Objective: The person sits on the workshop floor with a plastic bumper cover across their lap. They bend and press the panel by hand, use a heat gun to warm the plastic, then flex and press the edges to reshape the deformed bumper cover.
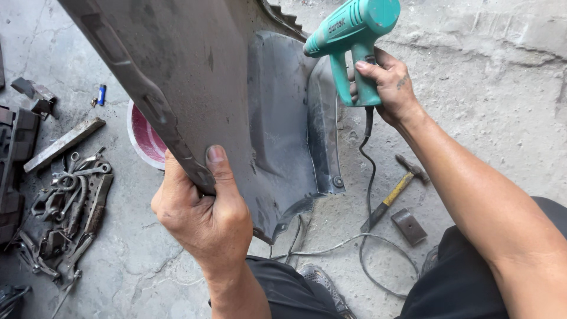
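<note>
A large grey plastic panel [224, 88] is held up off the floor, its long axis running from the upper left down toward the lower right, with the hollow inner side turned toward the camera. Its lower edge is clamped by the left hand [204, 207], which is closed tight around the rim, thumb laid flat on the near face.

A teal heat gun [354, 35] is gripped by its handle in the closed right hand [387, 82], up and to the right of the left hand. The nozzle is pointed left at the panel's curved inner section, and appears to touch or nearly touch the surface. A black cord [369, 177] is seen dropping from the handle below the right hand and looping over the floor.

The floor [502, 106] is rough, cracked concrete. Below the right hand, a hammer [393, 192] with a yellow handle is laid beside a small flat metal block [409, 225]. Left of the left hand, a heap of wrenches [68, 207] is spread out, with a metal bar [64, 143] above it. A white-rimmed red bowl [144, 139] is partly hidden behind the panel.
</note>
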Motion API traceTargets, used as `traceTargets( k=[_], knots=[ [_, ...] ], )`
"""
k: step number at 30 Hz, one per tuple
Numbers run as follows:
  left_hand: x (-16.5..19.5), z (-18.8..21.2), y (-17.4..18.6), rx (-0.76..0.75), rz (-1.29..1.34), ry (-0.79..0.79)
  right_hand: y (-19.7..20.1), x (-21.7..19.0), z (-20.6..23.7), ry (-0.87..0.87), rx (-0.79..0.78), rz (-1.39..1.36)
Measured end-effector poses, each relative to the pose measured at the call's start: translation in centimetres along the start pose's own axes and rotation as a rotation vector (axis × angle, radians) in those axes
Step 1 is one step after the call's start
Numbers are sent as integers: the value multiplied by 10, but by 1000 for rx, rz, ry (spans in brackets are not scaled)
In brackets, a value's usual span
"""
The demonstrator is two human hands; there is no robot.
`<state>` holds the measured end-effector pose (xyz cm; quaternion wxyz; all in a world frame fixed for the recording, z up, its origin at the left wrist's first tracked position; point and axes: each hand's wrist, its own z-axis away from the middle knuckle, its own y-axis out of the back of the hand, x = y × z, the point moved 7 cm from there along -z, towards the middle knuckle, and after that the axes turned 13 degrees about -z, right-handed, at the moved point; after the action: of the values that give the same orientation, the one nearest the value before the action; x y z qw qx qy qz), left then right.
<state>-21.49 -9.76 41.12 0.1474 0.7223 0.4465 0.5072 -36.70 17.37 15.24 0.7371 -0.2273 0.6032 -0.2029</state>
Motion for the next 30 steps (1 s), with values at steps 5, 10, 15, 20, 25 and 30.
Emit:
traceTargets(
  k=[5,10,15,20,25,30],
  knots=[
    [-4,0,0,-4,5,19,5,3,2,-65,-17,3],
    [-4,2,1,2,-1,11,10,2,-1,8,-8,-4],
    [-2,4,-1,9,-10,14,15,8,-8,-17,5,-90],
    [0,2,-2,9,-5,29,8,12,-10,-24,-23,-100],
    [-2,1,-2,7,-12,42,9,10,-6,-30,-2,-42],
    [-2,1,0,-1,16,-12,5,2,8,-95,-23,71]
  ],
)
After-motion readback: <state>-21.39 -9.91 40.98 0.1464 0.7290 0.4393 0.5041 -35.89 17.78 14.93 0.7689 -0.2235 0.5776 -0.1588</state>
